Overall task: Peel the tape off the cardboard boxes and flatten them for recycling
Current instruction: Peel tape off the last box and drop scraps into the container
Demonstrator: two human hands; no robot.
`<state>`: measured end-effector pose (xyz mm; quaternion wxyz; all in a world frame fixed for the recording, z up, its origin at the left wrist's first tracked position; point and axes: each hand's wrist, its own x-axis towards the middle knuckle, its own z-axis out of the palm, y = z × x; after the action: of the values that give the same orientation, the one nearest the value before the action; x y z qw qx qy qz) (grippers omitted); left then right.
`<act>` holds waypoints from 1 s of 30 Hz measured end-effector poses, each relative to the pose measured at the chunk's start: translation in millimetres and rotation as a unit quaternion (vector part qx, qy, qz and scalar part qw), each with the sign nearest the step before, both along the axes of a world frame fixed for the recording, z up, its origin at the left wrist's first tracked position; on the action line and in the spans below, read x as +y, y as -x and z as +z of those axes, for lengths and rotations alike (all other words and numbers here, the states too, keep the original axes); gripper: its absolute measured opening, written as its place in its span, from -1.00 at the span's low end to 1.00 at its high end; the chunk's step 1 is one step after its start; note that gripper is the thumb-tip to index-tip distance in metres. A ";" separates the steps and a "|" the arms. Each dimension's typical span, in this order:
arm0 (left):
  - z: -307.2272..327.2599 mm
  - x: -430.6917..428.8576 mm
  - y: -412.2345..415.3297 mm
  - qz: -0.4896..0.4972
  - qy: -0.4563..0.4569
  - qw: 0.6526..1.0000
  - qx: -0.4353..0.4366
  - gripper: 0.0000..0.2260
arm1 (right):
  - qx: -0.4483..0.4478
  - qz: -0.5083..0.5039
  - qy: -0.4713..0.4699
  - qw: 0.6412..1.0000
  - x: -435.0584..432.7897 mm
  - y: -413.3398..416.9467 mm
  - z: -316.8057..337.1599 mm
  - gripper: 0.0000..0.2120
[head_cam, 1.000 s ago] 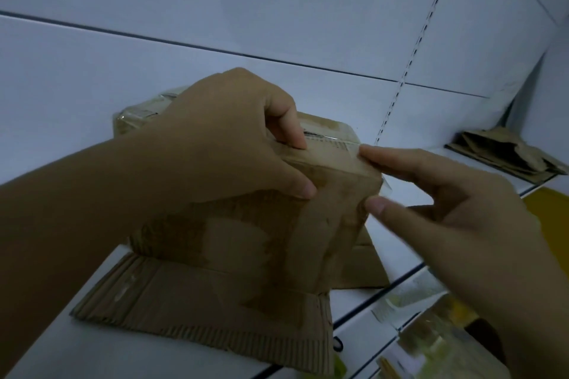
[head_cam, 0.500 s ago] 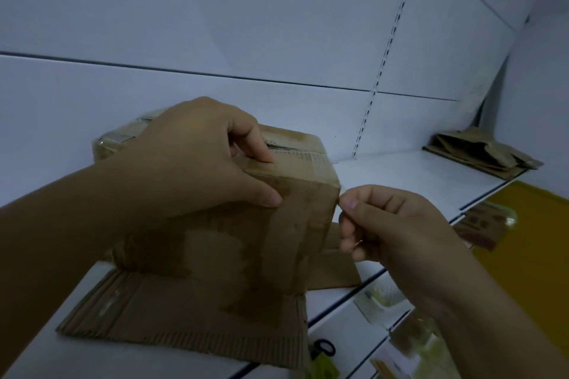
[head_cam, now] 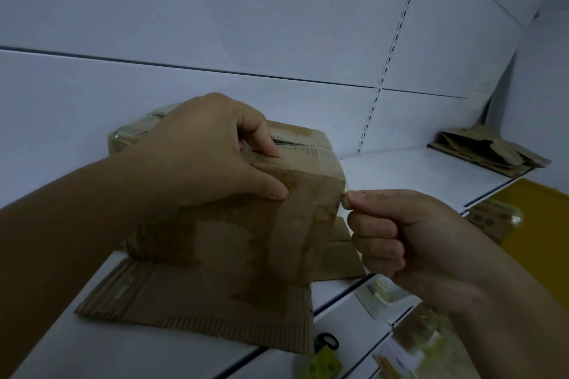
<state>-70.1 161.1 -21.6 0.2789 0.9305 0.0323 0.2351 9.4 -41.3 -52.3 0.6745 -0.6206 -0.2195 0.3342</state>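
L hand (head_cam: 209,151) gripping box (head_cam: 246,240) top, R hand (head_cam: 400,234) curled, pinching tape (head_cam: 344,187) at corner

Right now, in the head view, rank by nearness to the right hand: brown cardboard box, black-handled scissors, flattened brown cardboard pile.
1. Brown cardboard box, just left of right hand.
2. Black-handled scissors, lower left.
3. Flattened brown cardboard pile, far right shelf.

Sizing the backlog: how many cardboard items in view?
3. The box under the left hand, on the shelf; a flattened pile at its far right; a blurred brown piece below the shelf edge, right. More may hide behind the box.
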 end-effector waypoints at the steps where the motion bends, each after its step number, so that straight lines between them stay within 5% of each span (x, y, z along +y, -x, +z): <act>1: 0.0 0.1 0.3 -0.001 -0.001 1.000 0.001 -0.59 | -0.001 -0.001 0.004 1.000 -0.1 1.2 1.1 -0.88; 3: 0.2 0.3 0.6 -0.001 -0.003 1.000 0.003 -0.59 | -0.071 -0.026 0.043 0.996 -1.1 3.1 3.2 -0.82; 5: 0.6 0.5 0.7 -0.001 -0.003 1.000 0.004 -0.60 | -0.246 -0.093 0.115 0.958 -3.8 4.3 5.5 -0.79; 7: 0.7 0.7 0.7 -0.005 0.000 1.000 0.005 -0.61 | -0.416 -0.156 0.160 0.881 -5.9 4.2 8.8 -0.83; 10: 0.7 2.0 0.4 -0.010 0.002 1.000 0.003 -0.60 | -0.556 -0.178 0.208 0.785 -8.9 -3.5 3.2 -0.80; 12: 0.6 2.3 -0.1 -0.014 0.001 1.000 0.004 -0.61 | -0.642 -0.183 0.180 0.722 -11.3 -10.5 -3.8 -0.90; 17: 0.3 3.0 -0.4 -0.012 0.000 1.000 0.003 -0.59 | -0.815 -0.129 0.080 0.559 -9.9 -31.7 -15.1 -0.74; 24: -0.3 3.1 -0.7 -0.012 -0.003 1.000 0.000 -0.58 | -0.884 -0.042 0.022 0.465 -4.9 -53.6 -3.9 -0.90; 30: -0.2 3.6 -1.0 -0.018 -0.003 1.000 -0.002 -0.56 | -0.881 -0.039 0.021 0.471 -1.4 -56.7 -8.0 -0.86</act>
<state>-69.1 164.7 -21.8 0.2802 0.9312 0.0144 0.2325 66.0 -42.6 -60.3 0.1247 -0.6096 -0.6663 -0.4111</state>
